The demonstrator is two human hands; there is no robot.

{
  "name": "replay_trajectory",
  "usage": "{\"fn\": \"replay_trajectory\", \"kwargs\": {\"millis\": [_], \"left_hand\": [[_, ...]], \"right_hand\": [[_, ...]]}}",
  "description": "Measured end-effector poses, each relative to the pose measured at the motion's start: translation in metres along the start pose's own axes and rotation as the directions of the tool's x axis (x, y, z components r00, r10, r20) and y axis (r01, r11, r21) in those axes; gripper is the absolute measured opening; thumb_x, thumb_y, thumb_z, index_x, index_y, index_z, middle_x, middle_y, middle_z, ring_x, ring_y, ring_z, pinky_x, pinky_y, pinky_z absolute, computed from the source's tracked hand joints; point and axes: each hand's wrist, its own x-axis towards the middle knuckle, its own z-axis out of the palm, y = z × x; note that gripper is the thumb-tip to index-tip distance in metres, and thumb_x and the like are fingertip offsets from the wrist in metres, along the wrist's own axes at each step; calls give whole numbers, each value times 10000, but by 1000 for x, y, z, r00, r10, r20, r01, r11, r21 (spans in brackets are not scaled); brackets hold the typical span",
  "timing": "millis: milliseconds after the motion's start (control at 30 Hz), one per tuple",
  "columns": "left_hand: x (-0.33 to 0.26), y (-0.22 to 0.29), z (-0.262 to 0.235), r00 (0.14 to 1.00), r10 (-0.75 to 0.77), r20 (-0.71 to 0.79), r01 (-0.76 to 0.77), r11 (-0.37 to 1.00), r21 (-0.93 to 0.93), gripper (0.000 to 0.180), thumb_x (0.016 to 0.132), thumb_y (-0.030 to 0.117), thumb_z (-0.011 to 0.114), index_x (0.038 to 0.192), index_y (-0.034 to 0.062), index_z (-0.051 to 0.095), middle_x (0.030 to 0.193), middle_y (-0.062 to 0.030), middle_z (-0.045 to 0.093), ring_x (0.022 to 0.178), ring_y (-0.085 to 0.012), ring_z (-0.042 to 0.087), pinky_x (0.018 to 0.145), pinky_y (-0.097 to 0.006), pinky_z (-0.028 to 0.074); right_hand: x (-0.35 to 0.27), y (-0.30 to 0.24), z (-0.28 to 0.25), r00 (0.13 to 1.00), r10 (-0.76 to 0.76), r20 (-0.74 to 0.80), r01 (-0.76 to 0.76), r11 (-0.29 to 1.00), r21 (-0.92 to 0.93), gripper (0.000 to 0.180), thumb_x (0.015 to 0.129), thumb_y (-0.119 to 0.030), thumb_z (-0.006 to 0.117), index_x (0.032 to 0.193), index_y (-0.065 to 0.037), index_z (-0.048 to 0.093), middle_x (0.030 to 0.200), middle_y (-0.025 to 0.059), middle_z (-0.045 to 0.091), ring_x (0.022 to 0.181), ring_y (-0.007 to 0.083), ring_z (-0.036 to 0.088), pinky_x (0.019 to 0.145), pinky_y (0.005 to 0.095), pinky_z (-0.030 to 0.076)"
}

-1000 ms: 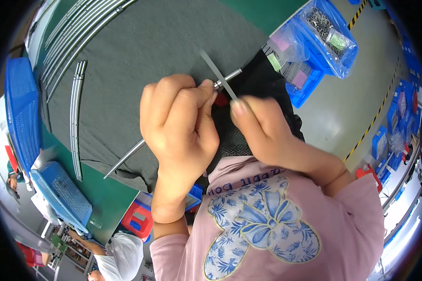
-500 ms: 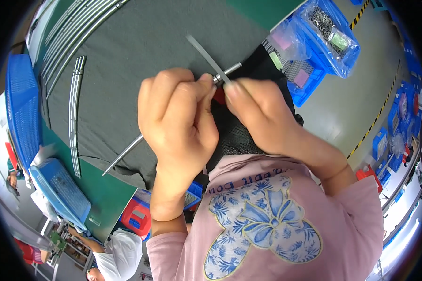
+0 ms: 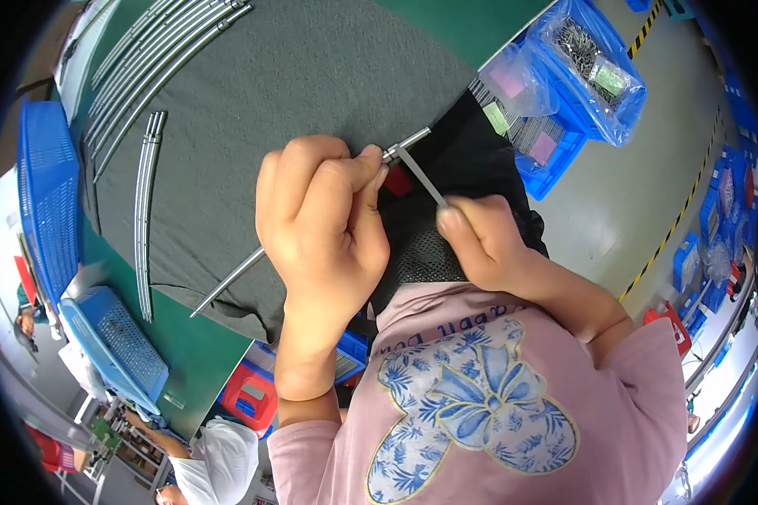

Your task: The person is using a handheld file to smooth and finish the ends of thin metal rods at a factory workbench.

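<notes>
My left hand (image 3: 320,227) is closed around a long thin metal rod (image 3: 227,286), which runs from lower left up to a tip at the upper right, above the grey mat (image 3: 295,76). My right hand (image 3: 480,240) pinches a narrow flat metal strip (image 3: 421,177) between thumb and fingers; the strip's far end meets the rod's tip by my left thumb. A small red thing (image 3: 398,181) shows just below that joint, over a black mesh cloth (image 3: 463,151) on my lap.
Curved metal rods (image 3: 147,219) lie on the mat at left, with more along its far edge (image 3: 160,50). Blue baskets (image 3: 46,185) stand at the left; blue bins with bagged small parts (image 3: 585,71) sit at upper right. Another person works at the bottom left (image 3: 215,463).
The flat strip has swung down from pointing up-left of the rod tip to lying between the tip and my right fingers. My right hand has drawn back to the right.
</notes>
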Motion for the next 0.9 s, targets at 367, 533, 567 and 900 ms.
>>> {"fn": "replay_trajectory", "kwargs": {"millis": [367, 533, 567, 900], "left_hand": [[-1, -2, -4, 998, -25, 57, 25, 1000, 10, 140, 633, -10, 682, 727, 37, 590, 719, -58, 521, 598, -212, 462, 522, -302, 362], [1, -1, -6, 997, -26, 71, 25, 1000, 17, 138, 632, -7, 678, 735, 42, 601, 720, -52, 522, 594, -209, 461, 517, -302, 360], [0, -2, -6, 997, -23, 75, 21, 1000, 20, 140, 630, -6, 679, 736, 43, 602, 720, -53, 522, 593, -209, 461, 517, -303, 359], [-2, -1, -5, 998, -24, 63, 23, 1000, 11, 145, 628, -17, 666, 743, 39, 598, 730, -61, 520, 607, -224, 464, 529, -313, 368]], "right_hand": [[44, 20, -11, 851, 196, -487, -20, 939, 343, 264, 831, -174, 637, 949, 50, 559, 647, -17, 530, 549, 7, 414, 484, 183, 308], [38, 19, -8, 892, 270, -364, 22, 776, 631, 191, 833, -139, 645, 839, 17, 535, 673, -14, 550, 552, -1, 440, 482, 149, 313], [35, 12, -7, 891, 271, -365, 23, 775, 631, 191, 833, -139, 645, 839, 17, 535, 673, -14, 550, 552, -1, 440, 482, 149, 313], [56, -22, 20, 831, -218, -511, 197, 976, -96, 219, 717, -129, 730, 707, -27, 537, 454, 27, 412, 371, 101, 412, 375, 234, 319]]}}
